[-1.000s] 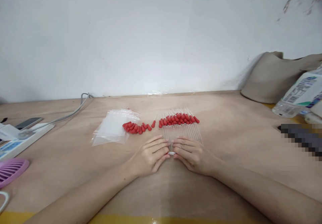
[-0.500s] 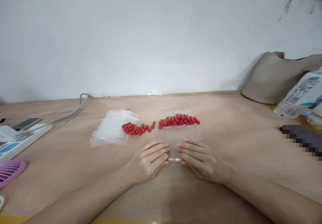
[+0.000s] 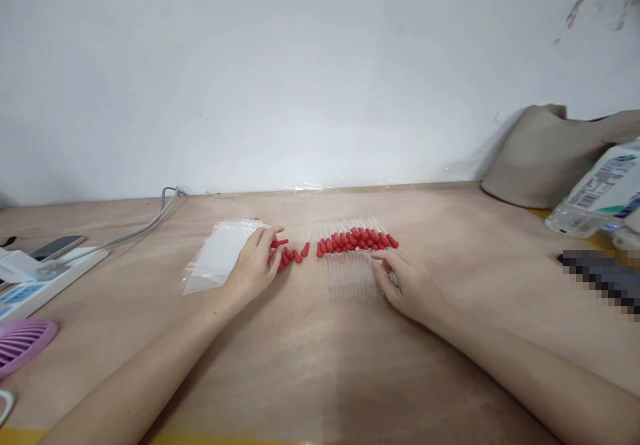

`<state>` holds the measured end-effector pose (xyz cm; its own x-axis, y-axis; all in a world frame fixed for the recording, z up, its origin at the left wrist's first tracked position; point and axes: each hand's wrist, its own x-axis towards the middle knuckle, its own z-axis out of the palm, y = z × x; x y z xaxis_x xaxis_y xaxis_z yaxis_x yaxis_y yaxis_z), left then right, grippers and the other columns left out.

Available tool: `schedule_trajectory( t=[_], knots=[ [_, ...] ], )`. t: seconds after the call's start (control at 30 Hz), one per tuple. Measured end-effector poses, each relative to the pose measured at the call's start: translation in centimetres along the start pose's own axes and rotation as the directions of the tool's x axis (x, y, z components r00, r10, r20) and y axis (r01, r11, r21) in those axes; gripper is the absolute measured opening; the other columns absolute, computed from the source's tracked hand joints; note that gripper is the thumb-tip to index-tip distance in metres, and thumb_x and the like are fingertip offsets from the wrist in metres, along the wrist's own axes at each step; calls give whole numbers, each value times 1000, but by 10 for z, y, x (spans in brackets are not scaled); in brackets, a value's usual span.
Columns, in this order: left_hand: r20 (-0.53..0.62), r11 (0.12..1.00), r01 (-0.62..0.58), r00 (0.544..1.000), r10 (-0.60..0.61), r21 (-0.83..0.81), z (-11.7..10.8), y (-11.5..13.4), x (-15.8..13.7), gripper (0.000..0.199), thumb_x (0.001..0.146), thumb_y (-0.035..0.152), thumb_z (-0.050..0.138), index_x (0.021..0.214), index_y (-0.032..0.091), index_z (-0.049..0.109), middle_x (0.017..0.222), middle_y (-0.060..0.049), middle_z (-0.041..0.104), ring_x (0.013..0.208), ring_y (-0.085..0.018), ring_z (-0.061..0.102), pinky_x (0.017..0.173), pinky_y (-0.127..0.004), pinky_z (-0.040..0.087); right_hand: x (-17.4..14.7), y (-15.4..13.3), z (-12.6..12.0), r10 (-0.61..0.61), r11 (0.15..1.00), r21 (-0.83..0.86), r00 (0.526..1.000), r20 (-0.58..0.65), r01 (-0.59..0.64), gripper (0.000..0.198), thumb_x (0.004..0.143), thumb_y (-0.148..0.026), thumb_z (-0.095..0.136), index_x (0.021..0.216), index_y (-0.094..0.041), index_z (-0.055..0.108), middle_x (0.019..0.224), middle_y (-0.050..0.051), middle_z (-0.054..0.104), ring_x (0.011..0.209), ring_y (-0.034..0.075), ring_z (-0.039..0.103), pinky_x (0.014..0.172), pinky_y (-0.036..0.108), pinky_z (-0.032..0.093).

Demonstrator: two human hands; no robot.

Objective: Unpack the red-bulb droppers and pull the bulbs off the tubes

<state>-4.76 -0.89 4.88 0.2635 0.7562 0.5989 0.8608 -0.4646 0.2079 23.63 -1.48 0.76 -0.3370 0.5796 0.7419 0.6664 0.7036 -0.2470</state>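
Note:
My left hand [image 3: 260, 255] is over the heap of red rubber bulbs [image 3: 286, 257], thumb and fingers closed around one bulb [image 3: 280, 242]. The hand covers part of the heap. A single dropper [image 3: 305, 249], its thin clear tip pointing away, lies just right of the heap. A row of clear glass tubes [image 3: 350, 277] is laid side by side near the middle of the table. Beyond them lie several red-bulbed droppers [image 3: 355, 238], tips toward the wall. At the tubes' right end my right hand [image 3: 407, 281] pinches a tube, mostly hidden by the fingers.
Clear zip bags [image 3: 213, 258] lie under and left of my left wrist. On the left are a power strip [image 3: 60, 285] with a grey cable, a phone [image 3: 59, 247] and a purple slatted object [image 3: 27, 348]. A grey-brown container [image 3: 535, 158] and a plastic package [image 3: 605, 185] stand at the right.
Both hands have left the near ends of the tubes. The left moved forward and left to the bulbs and took one; the right slid forward and right along the row.

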Motion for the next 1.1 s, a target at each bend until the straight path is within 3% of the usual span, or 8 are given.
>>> schedule_trajectory(
  t=[0.07,0.17,0.27,0.37,0.53,0.77,0.93,1.1],
  knots=[
    [0,999,17,1000,-17,28,3,-5,1,17,86,19,41,101,18,49,88,-4,53,79,-15,55,72,-28,46,2,1,4,21,1000,-15,1000,-7,-21,17,83,-17,40,81,-16,57,64,3,54,63,16,49,63,29,40],
    [42,987,-94,995,89,132,9,-10,0,11,85,21,43,83,18,54,82,-4,56,80,-17,53,72,-30,44,3,5,10,12,999,-43,1000,7,-12,15,81,-15,41,75,-17,54,62,2,52,62,15,48,64,29,39],
    [106,932,-218,975,195,291,13,-14,-1,16,85,23,45,78,18,58,79,-4,59,79,-19,51,69,-32,40,1,8,14,-9,999,-47,1000,9,9,14,79,-13,42,74,-16,54,64,3,54,65,16,49,66,29,39],
    [137,902,-257,965,223,346,15,-15,-2,19,86,27,45,80,20,61,80,-4,61,79,-20,52,69,-34,38,0,7,16,-31,999,-18,999,24,32,14,79,-13,43,76,-17,56,65,2,55,66,15,49,67,29,39],
    [148,946,-201,975,167,254,16,-18,-6,22,85,38,47,91,22,62,88,-4,62,86,-20,52,77,-34,38,-1,4,13,-81,996,-16,993,88,83,13,81,-25,51,83,-18,62,73,4,59,71,16,49,71,31,38],
    [104,961,-160,985,139,226,5,-9,-5,38,77,50,54,100,21,59,101,-6,58,99,-24,49,89,-39,34,-2,0,3,-74,990,-101,971,226,99,33,79,-47,53,95,-20,65,76,5,57,77,18,47,73,35,33],
    [193,937,-181,973,127,299,8,3,11,31,78,49,52,86,22,64,104,-8,56,101,-25,48,91,-43,31,-1,-2,1,-72,987,-118,959,274,108,44,77,-54,51,104,-20,61,85,6,58,82,20,47,77,37,33],
    [272,913,-100,962,-13,395,28,11,33,36,79,48,48,70,16,64,103,-13,58,105,-28,48,95,-47,25,-1,-3,-1,-59,990,-108,962,265,91,47,77,-55,51,106,-18,59,94,8,58,86,21,48,80,38,34]
  ],
)
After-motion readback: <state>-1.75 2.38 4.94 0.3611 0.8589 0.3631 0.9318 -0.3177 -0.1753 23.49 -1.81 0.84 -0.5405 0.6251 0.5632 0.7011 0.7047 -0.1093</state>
